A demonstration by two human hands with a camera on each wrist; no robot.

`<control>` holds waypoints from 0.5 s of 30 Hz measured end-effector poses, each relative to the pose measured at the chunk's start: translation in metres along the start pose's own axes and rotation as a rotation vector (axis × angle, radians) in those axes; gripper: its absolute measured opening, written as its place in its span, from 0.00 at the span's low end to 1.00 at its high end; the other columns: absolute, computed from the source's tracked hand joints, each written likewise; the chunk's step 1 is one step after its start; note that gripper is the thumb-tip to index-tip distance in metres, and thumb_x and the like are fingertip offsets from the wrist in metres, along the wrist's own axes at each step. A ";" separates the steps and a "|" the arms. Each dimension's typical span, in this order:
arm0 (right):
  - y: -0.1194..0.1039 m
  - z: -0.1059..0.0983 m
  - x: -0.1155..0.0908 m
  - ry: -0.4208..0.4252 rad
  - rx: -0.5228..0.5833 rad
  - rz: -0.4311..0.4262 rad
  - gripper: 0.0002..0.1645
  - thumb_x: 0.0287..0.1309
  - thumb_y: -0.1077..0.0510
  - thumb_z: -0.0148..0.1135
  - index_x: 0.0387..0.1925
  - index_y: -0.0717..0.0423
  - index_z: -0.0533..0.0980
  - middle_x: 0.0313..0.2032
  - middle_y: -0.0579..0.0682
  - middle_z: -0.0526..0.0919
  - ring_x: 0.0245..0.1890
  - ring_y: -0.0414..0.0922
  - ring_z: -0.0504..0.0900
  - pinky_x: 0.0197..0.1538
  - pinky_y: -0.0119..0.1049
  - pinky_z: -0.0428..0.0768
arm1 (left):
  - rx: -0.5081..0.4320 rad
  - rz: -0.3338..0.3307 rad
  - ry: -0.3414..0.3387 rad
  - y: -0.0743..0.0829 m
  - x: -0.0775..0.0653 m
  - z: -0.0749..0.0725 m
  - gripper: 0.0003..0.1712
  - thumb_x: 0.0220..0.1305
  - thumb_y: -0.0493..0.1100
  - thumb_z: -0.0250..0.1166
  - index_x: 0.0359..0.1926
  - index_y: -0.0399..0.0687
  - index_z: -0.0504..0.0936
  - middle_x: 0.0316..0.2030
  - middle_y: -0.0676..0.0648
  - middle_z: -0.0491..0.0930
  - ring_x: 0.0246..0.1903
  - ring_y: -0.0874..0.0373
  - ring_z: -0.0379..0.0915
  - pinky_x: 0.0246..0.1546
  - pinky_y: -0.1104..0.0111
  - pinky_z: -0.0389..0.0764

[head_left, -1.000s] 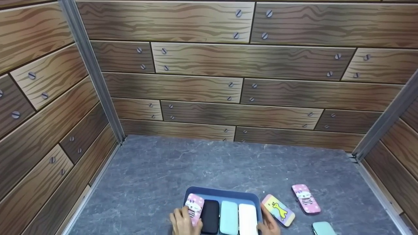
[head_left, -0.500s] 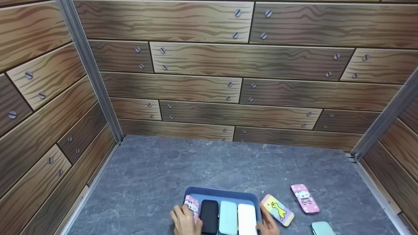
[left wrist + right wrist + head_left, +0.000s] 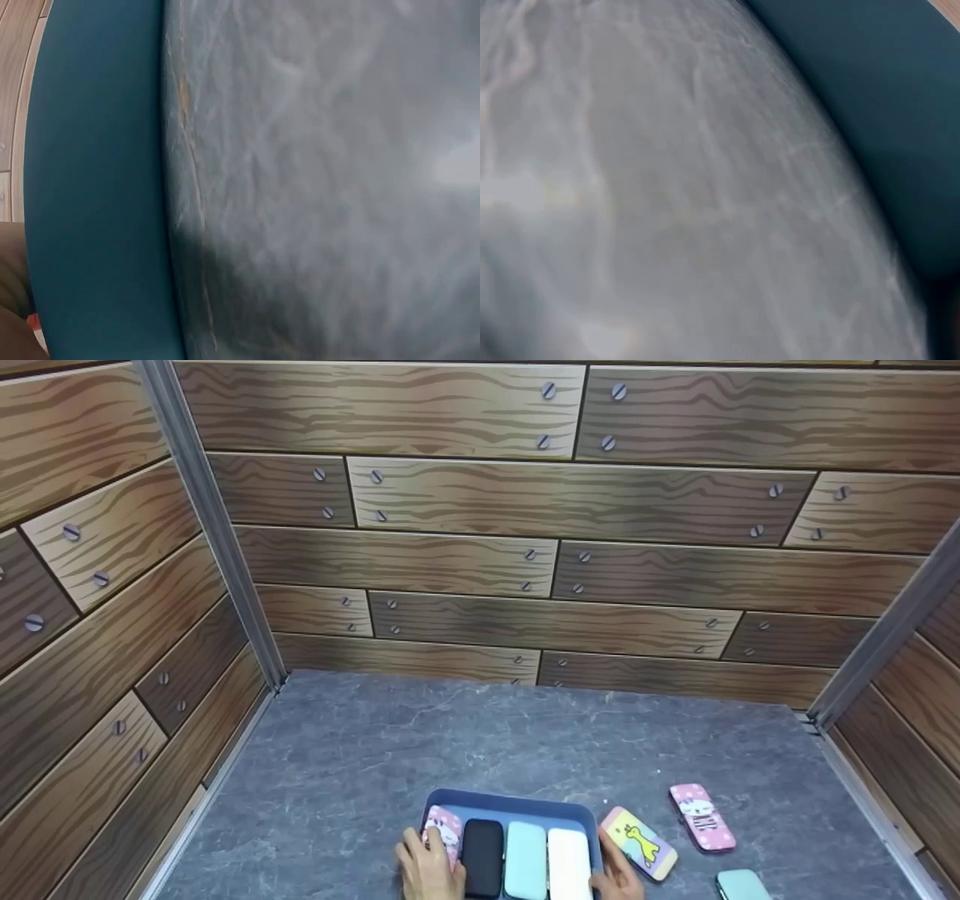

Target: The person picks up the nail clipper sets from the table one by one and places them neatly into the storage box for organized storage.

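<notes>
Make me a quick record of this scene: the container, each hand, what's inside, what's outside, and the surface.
Container: blue tray, near side cut off in the head view
Left hand: holds the pink case at the tray's left end
Right hand: grips the tray's right side
Inside, left to right: pink case, black case, mint case, white case
Outside, right: giraffe case, other pink case, second mint case
Surface: gray marbled tabletop

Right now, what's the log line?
left hand: touching pink cartoon case inside blue tray | right hand: gripping tray side | giraffe case: outside
</notes>
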State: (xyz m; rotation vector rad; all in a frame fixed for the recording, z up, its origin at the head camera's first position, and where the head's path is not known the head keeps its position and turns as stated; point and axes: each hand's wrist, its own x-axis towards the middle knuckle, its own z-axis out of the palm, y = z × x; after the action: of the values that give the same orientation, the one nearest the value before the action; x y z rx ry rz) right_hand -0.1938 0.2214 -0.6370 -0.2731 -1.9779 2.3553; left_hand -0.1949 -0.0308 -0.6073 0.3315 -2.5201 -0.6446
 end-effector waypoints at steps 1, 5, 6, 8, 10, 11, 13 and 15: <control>0.000 0.001 0.000 0.011 -0.003 0.012 0.46 0.42 0.77 0.47 0.69 0.68 0.53 0.69 0.65 0.53 0.66 0.41 0.58 0.53 0.17 0.66 | -0.001 0.011 0.001 0.000 0.000 0.000 0.35 0.24 0.36 0.79 0.40 0.37 0.73 0.42 0.33 0.64 0.39 0.37 0.63 0.33 0.52 0.77; -0.001 0.002 0.001 0.034 -0.013 0.023 0.47 0.40 0.78 0.46 0.68 0.67 0.54 0.68 0.65 0.55 0.67 0.48 0.54 0.52 0.16 0.66 | 0.005 0.041 -0.014 -0.003 -0.001 0.001 0.31 0.26 0.37 0.76 0.37 0.36 0.73 0.42 0.32 0.64 0.36 0.37 0.63 0.33 0.51 0.74; 0.000 0.002 0.001 0.034 -0.013 0.014 0.46 0.40 0.78 0.46 0.68 0.68 0.54 0.68 0.65 0.55 0.67 0.44 0.57 0.53 0.17 0.66 | 0.006 0.042 -0.022 -0.003 -0.001 0.001 0.29 0.26 0.37 0.75 0.36 0.36 0.73 0.42 0.32 0.64 0.35 0.38 0.63 0.33 0.50 0.74; 0.001 0.002 0.000 0.023 -0.014 -0.018 0.46 0.40 0.78 0.47 0.68 0.69 0.54 0.68 0.66 0.54 0.63 0.34 0.61 0.53 0.17 0.66 | 0.010 0.043 -0.035 -0.004 -0.002 0.001 0.27 0.26 0.38 0.73 0.34 0.36 0.73 0.42 0.32 0.64 0.34 0.38 0.63 0.33 0.50 0.73; 0.001 0.001 0.000 0.014 -0.010 -0.048 0.45 0.41 0.78 0.48 0.68 0.71 0.53 0.67 0.68 0.53 0.57 0.25 0.64 0.53 0.17 0.66 | 0.017 0.049 -0.041 -0.004 -0.002 0.001 0.26 0.26 0.38 0.72 0.33 0.36 0.73 0.42 0.32 0.64 0.33 0.38 0.63 0.32 0.50 0.73; 0.002 0.001 0.000 0.008 -0.010 -0.073 0.45 0.41 0.79 0.47 0.67 0.72 0.53 0.67 0.69 0.53 0.54 0.22 0.65 0.53 0.18 0.66 | 0.016 0.053 -0.036 -0.005 -0.003 0.001 0.26 0.26 0.38 0.71 0.33 0.36 0.73 0.42 0.31 0.65 0.33 0.38 0.64 0.32 0.50 0.73; 0.003 0.000 -0.001 0.001 -0.010 -0.108 0.45 0.41 0.79 0.48 0.67 0.74 0.52 0.66 0.71 0.53 0.53 0.21 0.65 0.53 0.18 0.67 | 0.020 0.065 -0.025 -0.005 -0.003 0.001 0.24 0.26 0.39 0.71 0.31 0.37 0.73 0.41 0.32 0.65 0.33 0.38 0.64 0.32 0.50 0.73; 0.004 0.000 -0.001 0.005 -0.015 -0.123 0.45 0.40 0.79 0.47 0.66 0.75 0.52 0.66 0.71 0.54 0.53 0.21 0.66 0.53 0.18 0.67 | 0.020 0.069 -0.018 -0.005 -0.004 0.000 0.22 0.26 0.39 0.71 0.29 0.38 0.73 0.40 0.33 0.64 0.33 0.39 0.64 0.31 0.50 0.73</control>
State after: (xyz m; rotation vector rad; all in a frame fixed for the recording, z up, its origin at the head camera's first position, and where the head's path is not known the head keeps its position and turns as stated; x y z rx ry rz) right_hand -0.1931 0.2204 -0.6406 -0.1524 -1.9506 2.2639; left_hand -0.1908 -0.0334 -0.6116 0.2456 -2.5448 -0.5983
